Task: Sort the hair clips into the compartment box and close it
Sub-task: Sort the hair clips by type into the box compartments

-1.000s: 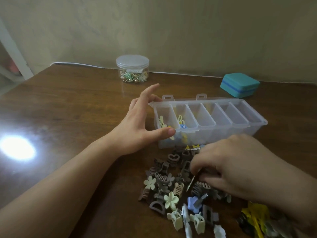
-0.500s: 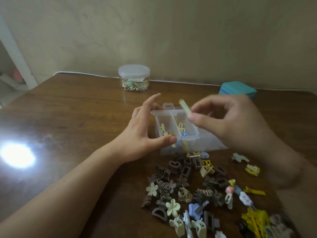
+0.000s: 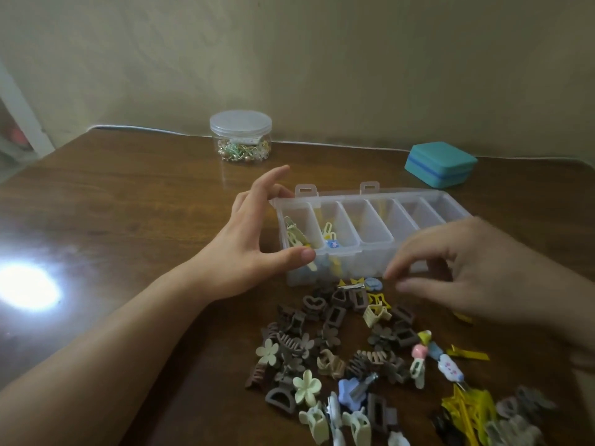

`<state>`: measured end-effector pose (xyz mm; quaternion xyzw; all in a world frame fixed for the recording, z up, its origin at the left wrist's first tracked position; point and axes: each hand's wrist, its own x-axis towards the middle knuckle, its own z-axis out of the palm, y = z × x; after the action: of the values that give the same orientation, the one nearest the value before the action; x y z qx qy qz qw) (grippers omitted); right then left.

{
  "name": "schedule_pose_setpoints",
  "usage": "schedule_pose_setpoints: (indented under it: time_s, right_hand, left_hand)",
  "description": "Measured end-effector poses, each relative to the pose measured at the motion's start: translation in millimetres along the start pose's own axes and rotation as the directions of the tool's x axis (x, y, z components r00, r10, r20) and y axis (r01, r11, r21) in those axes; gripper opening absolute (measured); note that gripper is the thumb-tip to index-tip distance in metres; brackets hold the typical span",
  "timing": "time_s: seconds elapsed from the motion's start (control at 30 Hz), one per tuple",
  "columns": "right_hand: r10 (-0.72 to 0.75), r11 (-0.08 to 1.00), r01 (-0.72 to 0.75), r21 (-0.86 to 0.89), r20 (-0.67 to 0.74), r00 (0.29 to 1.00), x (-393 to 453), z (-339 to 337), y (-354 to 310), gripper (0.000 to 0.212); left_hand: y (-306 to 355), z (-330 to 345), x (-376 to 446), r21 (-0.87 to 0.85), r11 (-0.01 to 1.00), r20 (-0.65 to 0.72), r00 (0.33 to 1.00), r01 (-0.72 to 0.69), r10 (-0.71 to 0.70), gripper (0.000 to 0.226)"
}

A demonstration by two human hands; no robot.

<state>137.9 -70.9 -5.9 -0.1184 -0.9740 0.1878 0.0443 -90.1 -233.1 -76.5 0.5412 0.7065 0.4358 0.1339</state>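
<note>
Glossy wood table (image 3: 128,204), left hand (image 3: 254,243) gripping translucent ribbed box (image 3: 370,226), right hand (image 3: 467,268) loosely spread, empty

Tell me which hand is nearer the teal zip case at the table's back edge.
Right. The right hand hovers in front of the teal zip case, across the clear compartment box; the left hand holds the box's far left end.
</note>
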Motion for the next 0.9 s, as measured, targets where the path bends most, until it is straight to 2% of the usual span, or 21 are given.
schedule_pose_setpoints:
  time_s: [0.07, 0.2, 0.37, 0.53, 0.67, 0.77, 0.9]
  right_hand:
    - [0.023, 0.998, -0.02, -0.058, 0.057, 0.998, 1, 7, 1, 0.018]
    - [0.05, 0.986, -0.047, -0.161, 0.01, 0.999, 1, 14, 0, 0.024]
    - [-0.046, 0.975, 0.055, -0.216, 0.045, 0.998, 5, 23, -10, 0.038]
    - [-0.139, 0.936, 0.142, -0.321, 0.033, 0.99, 8, 29, -15, 0.025]
    - [-0.158, 0.923, 0.152, -0.354, 0.011, 0.987, 7, 31, -13, 0.018]
    - [-0.132, 0.951, 0.122, -0.284, -0.019, 0.991, 4, 25, -12, 0.015]
    - [-0.038, 0.999, 0.037, -0.017, -0.076, 0.996, -3, 5, -11, 0.014]
  left_hand:
    - [-2, -1, 0, 0.005, 1.0, -0.003, 1.0, -0.011, 0.011, 0.105]
    - [-3, -3, 0, 0.013, 0.999, -0.017, 0.999, -0.029, 0.03, 0.107]
    - [-4, -2, 0, 0.011, 0.999, -0.037, 0.999, -0.034, 0.035, 0.103]
    - [-5, -3, 0, 0.016, 0.999, -0.039, 0.999, -0.034, 0.034, 0.103]
    - [-5, -3, 0, -0.001, 0.999, -0.034, 0.999, -0.033, 0.033, 0.108]
    - [-5, -3, 0, -0.004, 0.999, -0.031, 0.999, -0.032, 0.032, 0.107]
    - [-5, -3, -1, -0.003, 0.999, -0.028, 0.999, -0.032, 0.032, 0.102]
